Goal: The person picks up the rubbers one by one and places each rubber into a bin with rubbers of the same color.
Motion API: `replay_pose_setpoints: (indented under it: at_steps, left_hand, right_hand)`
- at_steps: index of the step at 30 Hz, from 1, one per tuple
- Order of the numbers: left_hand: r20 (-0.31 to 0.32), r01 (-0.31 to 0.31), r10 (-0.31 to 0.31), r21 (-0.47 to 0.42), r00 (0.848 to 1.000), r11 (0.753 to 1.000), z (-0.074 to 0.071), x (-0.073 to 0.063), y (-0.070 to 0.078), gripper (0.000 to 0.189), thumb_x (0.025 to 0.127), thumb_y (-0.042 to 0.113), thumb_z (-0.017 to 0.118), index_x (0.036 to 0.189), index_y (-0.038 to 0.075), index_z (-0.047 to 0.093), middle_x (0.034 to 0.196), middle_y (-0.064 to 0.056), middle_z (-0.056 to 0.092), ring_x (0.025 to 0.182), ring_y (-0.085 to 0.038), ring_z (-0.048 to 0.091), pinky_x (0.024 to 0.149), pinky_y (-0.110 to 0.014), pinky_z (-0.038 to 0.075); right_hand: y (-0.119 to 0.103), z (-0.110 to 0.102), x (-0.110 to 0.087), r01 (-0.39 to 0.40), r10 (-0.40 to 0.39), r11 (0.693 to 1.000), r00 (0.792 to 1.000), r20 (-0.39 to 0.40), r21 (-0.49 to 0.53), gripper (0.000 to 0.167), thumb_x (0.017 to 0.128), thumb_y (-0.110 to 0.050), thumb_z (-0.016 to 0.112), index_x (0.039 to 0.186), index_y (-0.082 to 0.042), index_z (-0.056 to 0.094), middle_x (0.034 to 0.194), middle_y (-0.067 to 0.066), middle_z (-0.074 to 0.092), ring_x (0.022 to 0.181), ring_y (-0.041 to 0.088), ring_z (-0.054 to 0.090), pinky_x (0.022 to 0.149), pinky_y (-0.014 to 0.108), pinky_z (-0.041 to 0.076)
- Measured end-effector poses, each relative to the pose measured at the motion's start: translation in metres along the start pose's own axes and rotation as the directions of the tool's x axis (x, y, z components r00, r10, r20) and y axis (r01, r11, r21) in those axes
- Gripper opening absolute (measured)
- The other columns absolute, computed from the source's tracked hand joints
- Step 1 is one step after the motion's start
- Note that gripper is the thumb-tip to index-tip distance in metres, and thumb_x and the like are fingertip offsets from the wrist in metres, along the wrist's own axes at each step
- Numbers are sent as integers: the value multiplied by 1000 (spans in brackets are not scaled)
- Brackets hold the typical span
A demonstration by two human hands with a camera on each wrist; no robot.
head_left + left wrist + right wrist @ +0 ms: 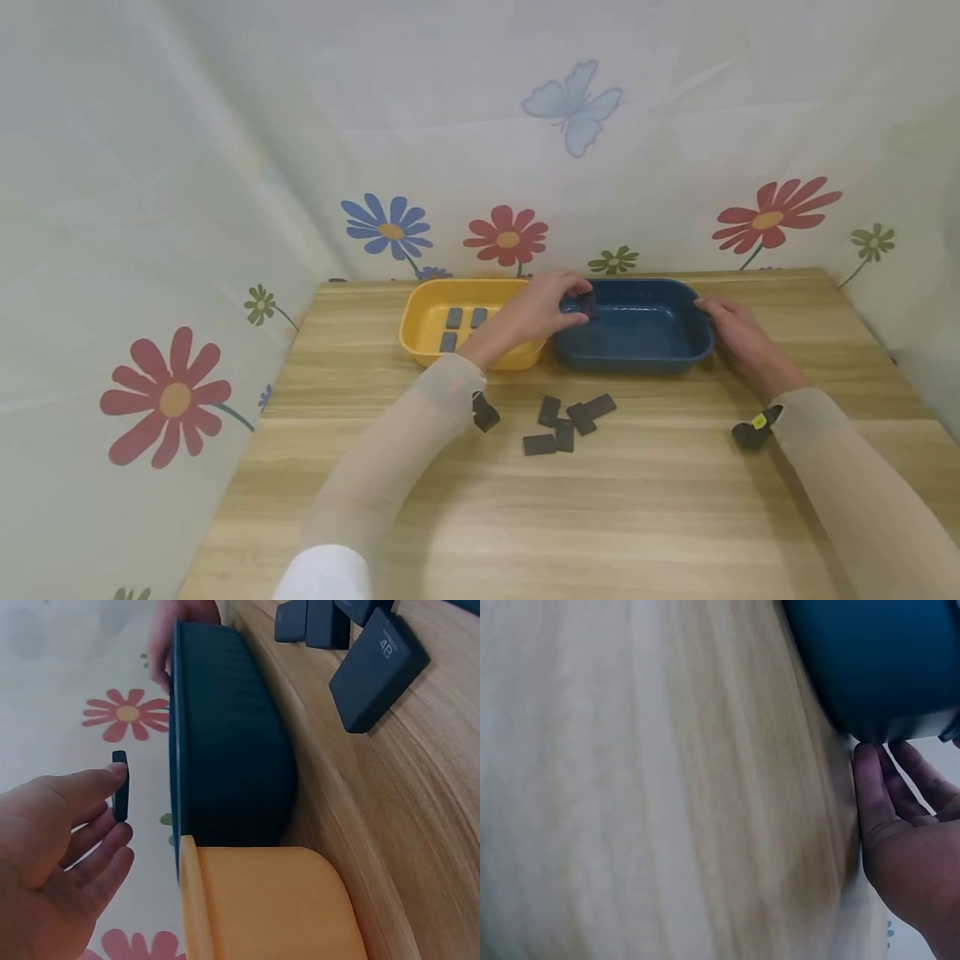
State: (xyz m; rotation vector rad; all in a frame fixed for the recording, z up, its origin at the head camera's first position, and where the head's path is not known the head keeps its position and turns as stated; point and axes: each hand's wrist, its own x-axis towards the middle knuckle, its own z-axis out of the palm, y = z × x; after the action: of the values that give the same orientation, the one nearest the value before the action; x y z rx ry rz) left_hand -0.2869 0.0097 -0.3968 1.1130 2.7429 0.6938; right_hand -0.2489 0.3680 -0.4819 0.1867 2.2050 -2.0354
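Note:
My left hand pinches a small black eraser between thumb and fingers, over the left end of a blue plastic tub. In the left wrist view that eraser is held edge-on, apart from the tub's rim. At the tub's right end my right hand grips the rim; in the right wrist view its fingers touch the outer wall low down. A yellow tub stands left of the blue one, with several erasers lying inside, partly hidden by my left arm.
Several loose black erasers lie on the wooden table in front of the tubs, some overlapping. One eraser shows a "4B" print. A white flowered curtain rises behind and beside the table.

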Motion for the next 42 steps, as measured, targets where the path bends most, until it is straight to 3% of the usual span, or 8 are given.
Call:
replay_pose_setpoints:
  at_steps: [4,8,14,18,26,30,37,42]
  left_hand:
    - [0,17,-17,27,1000,999,4,8,-6,55,96,33,81,144,14,64,136,0,65,123,-15,59,109,-25,48]
    - [2,11,-11,39,1000,999,10,16,-11,54,96,34,81,143,14,64,134,1,65,122,-14,59,108,-25,48]
    - [5,26,-26,35,1000,999,18,23,-12,51,96,31,82,141,13,65,135,0,65,122,-15,59,109,-25,48]
    - [20,31,-32,39,999,999,21,28,-10,50,96,30,81,141,12,66,135,-1,65,122,-16,60,108,-25,48]
    - [43,73,-75,46,996,996,28,39,-15,50,97,30,81,140,13,65,136,-1,66,123,-16,60,109,-26,47]
    - [25,74,-76,59,997,995,31,46,-19,48,96,29,82,138,12,67,134,-1,67,122,-16,61,108,-26,48]
    - [39,99,-102,61,994,993,37,55,-23,48,96,30,81,139,13,66,136,-1,67,122,-15,61,109,-26,48]
    - [54,108,-113,80,992,991,44,60,-20,48,95,30,82,138,12,67,134,-1,68,121,-15,62,109,-25,48]
  right_hand:
    - [-5,0,1,-53,45,984,998,53,173,23,112,-22,56,98,-21,75,96,-13,68,89,3,61,76,17,54]
    - [-10,-5,-2,-122,101,968,989,105,219,17,111,-26,58,103,-22,73,105,-13,67,100,4,59,82,18,55]
    - [-19,-11,-8,-193,163,966,971,175,171,16,111,-30,58,109,-21,71,107,-11,68,100,6,61,83,22,57]
    - [-24,-15,-12,-198,173,974,962,214,106,17,112,-31,55,112,-23,71,109,-11,70,101,7,65,84,26,60]
    - [-23,-12,-12,-168,171,985,964,206,-31,33,114,-33,50,139,-11,51,114,-14,65,105,6,62,87,27,60]
    - [-21,-13,-11,-167,171,985,968,183,-36,40,114,-35,49,144,-9,47,120,-10,61,108,8,59,88,27,60]
    - [-18,-10,-10,-183,193,981,964,181,-71,61,114,-41,46,160,-5,32,152,8,40,118,11,53,92,28,58]
    - [-15,-11,-11,-166,171,985,966,195,-42,65,114,-38,47,163,-1,25,144,3,46,114,6,56,91,28,59]
